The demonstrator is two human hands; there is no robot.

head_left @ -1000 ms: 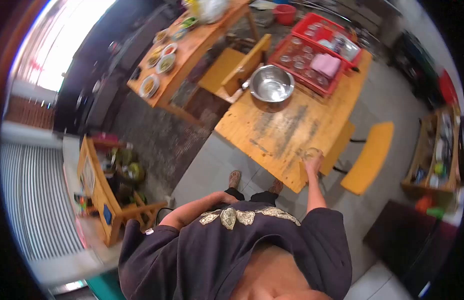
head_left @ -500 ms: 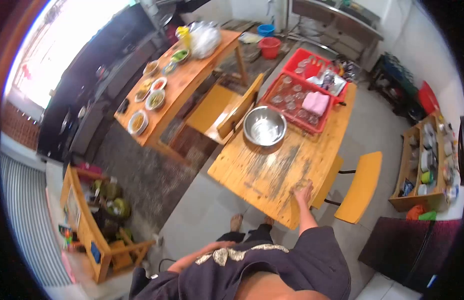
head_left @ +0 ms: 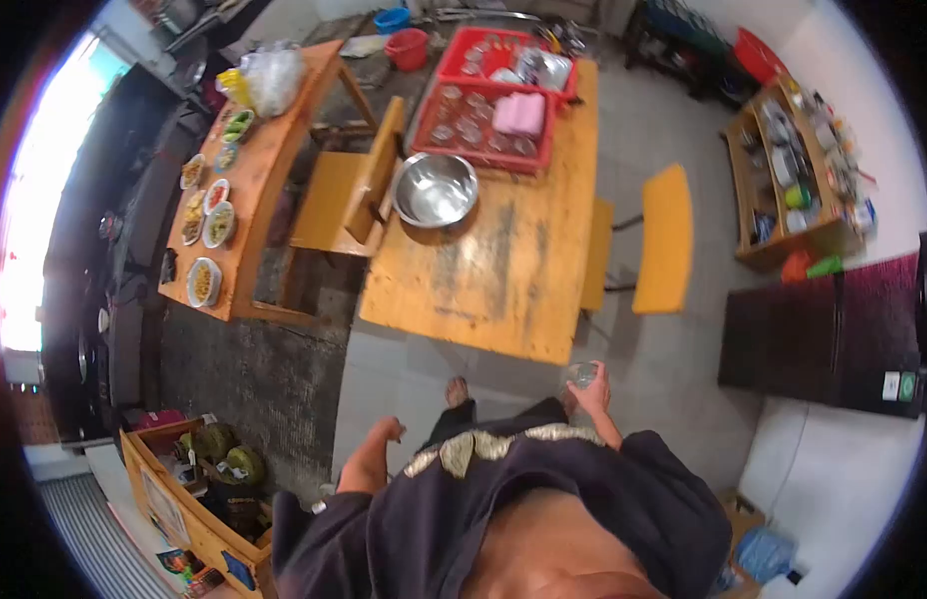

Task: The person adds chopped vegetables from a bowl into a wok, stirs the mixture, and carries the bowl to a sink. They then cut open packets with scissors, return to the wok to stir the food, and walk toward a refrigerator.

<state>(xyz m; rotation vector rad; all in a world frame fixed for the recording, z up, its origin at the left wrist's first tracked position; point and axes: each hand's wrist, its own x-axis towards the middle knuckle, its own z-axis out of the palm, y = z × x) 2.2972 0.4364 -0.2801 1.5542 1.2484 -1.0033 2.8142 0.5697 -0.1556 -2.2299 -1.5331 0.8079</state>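
My right hand (head_left: 595, 393) is wrapped round a clear drinking glass (head_left: 581, 375), held just off the table's near right corner. My left hand (head_left: 388, 429) hangs beside my body with loosely bent fingers, and nothing shows in it. A shiny steel bowl (head_left: 435, 191) stands on the wooden table (head_left: 483, 290). Behind the bowl sits a red plastic basket (head_left: 548, 150) with several upturned glasses and a folded pink cloth (head_left: 519, 115).
A second red basket (head_left: 571, 95) stands farther back. Left is another wooden table (head_left: 249, 225) with several small dishes and a plastic bag (head_left: 274, 80). Yellow chairs stand at both sides, one (head_left: 665, 240) on the right. A shelf unit (head_left: 798, 245) and a dark fridge (head_left: 783, 334) line the right wall.
My right hand has left the tabletop and now holds the glass past the table's edge. My left hand has moved away from my waist. The view has swung right and down.
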